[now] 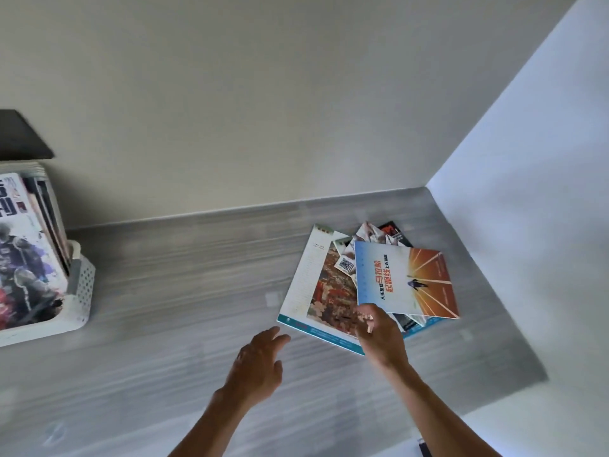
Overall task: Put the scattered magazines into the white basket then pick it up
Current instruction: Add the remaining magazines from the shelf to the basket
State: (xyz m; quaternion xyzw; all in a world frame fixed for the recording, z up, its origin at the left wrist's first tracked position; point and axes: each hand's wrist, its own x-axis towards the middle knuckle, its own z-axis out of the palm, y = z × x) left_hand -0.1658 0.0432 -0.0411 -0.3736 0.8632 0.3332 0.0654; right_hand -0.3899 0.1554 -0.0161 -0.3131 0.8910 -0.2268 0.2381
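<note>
From the head view, a grey wood-grain floor (pixel 197 275) runs to a pale wall (pixel 263 94) at the far side and a white wall (pixel 527 225) on the right; the loose magazines lie in an overlapping heap on the floor near the right-hand corner. On top is a blue-and-orange magazine (pixel 407 280), its near left corner lifted and pinched by the right hand (pixel 379 334), thumb and fingers closed on the edge; under it lies a large magazine (pixel 318 285) with a teal border and a painted scene, flat on the floor; further covers, among them a black one (pixel 393 234), fan out at the far side of the heap, only partly visible. The left hand (pixel 260 364) hovers just left of the heap, near the large magazine's near corner, fingers loosely spread and holding nothing; whether it touches the floor cannot be told. The white basket (pixel 79 291) stands at the far left, well apart from the heap, already holding several upright magazines (pixel 26 255); a dark shelf edge (pixel 23 136) shows above it.
</note>
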